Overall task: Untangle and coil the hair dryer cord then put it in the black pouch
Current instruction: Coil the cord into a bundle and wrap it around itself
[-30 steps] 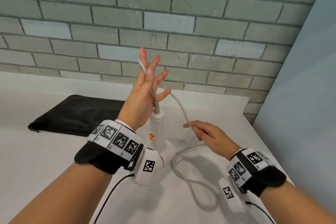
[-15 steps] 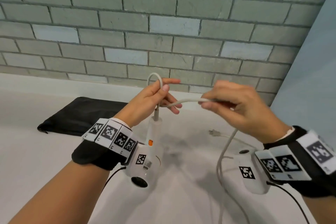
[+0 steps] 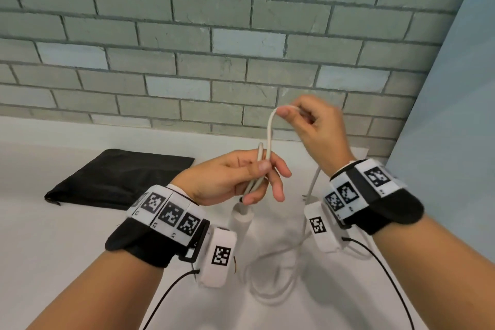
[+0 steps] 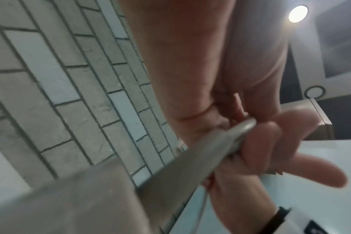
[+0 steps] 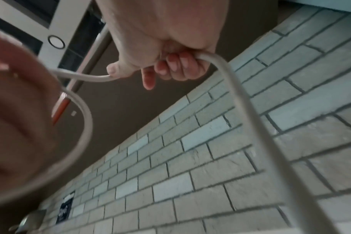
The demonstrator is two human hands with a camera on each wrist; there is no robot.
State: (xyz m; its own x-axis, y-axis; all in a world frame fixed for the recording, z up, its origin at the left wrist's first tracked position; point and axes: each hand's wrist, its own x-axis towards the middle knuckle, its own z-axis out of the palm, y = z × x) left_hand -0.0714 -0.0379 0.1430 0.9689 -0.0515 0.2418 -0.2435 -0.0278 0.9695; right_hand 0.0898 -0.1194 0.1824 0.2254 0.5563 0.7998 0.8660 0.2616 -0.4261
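While left hand clamps folded pale grey rubber cord, right hand pinching same cord above, right of flat black fabric pouch.

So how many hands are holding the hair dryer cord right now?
2. The left hand grips folded strands of the cord just above the dryer handle; the right hand, higher and to the right, pinches the next loop.

We took it for an indoor test or demonstration corner rather than a lived-in home: a plain white table stood against a far wall of grey-green brick tile, a pale blue panel closed the right side, and a round ceiling light shone overhead.
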